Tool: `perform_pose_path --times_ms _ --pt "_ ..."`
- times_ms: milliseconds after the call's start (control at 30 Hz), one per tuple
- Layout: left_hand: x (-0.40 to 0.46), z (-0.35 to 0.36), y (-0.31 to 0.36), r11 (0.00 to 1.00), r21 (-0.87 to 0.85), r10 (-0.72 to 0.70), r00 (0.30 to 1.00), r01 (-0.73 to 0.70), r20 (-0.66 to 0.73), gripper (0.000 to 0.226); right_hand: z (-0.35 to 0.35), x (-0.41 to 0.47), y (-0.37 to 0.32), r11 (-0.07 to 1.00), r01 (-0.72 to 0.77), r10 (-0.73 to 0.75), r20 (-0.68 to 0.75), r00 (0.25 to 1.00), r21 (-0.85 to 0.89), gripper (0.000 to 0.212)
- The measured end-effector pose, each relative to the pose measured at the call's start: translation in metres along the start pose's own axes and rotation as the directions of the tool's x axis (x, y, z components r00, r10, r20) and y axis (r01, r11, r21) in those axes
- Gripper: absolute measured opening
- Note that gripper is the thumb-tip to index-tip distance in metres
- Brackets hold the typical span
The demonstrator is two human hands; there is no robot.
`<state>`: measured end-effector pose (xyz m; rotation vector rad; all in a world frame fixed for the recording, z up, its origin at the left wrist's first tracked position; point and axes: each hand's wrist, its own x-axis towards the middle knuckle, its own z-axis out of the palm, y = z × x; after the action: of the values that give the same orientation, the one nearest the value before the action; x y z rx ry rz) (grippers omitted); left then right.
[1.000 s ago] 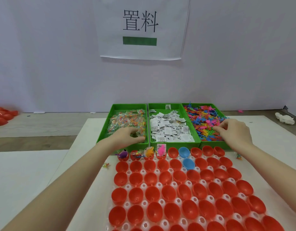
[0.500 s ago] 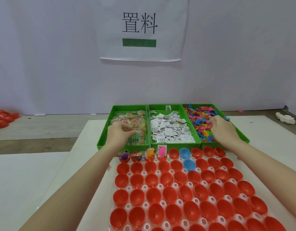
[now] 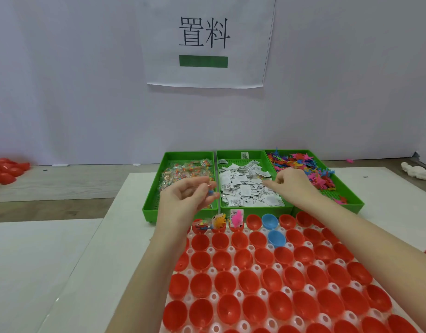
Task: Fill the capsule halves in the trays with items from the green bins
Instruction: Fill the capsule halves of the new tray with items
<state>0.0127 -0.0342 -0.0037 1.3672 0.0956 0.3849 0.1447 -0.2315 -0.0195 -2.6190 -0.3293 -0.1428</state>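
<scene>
Red capsule halves point(image 3: 248, 282) (two blue)

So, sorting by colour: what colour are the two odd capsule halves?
Blue capsule halves, among red ones; head view.

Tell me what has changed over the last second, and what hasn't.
The left hand has lifted out of the left green plastic bin of clear packets, now pinching a small clear packet above the bin's near edge. The right hand has moved left from the right green bin of colourful toy figures to the white paper slips in the middle bin. Bins and the tray of red capsule halves stayed put.
</scene>
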Motion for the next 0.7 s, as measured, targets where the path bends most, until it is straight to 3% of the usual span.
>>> perform_pose_path --times_ms 133,200,333,433,533,700 --pt "-0.006 0.004 0.006 0.999 0.016 0.029 0.996 -0.030 0.084 0.015 -0.001 -0.002 -0.005 0.899 0.059 0.025 0.184 0.983 -0.434 0.022" --pt "-0.005 0.004 0.007 0.998 0.054 0.028 0.993 -0.034 0.116 0.021 -0.001 -0.003 -0.006 0.872 0.035 0.077 0.208 0.975 -0.488 0.025" --pt "-0.004 0.006 0.004 0.998 0.049 -0.036 0.988 0.029 0.150 0.033 0.000 -0.001 -0.005 0.938 -0.080 0.149 0.186 0.971 -0.337 0.019" --pt "-0.003 0.008 0.000 0.999 0.013 -0.052 0.987 0.050 0.150 0.030 -0.001 -0.001 0.002 0.979 -0.131 0.148 0.101 0.984 -0.154 0.016" --pt "-0.003 0.007 -0.005 0.999 0.015 -0.038 0.990 0.036 0.135 0.020 -0.003 -0.001 0.007 0.992 -0.116 0.118 0.040 0.992 -0.049 0.043" --pt "-0.002 0.005 -0.009 0.999 0.040 -0.012 0.995 0.008 0.097 0.018 -0.008 -0.008 0.006 0.988 -0.041 0.042 0.003 0.999 -0.148 0.055"
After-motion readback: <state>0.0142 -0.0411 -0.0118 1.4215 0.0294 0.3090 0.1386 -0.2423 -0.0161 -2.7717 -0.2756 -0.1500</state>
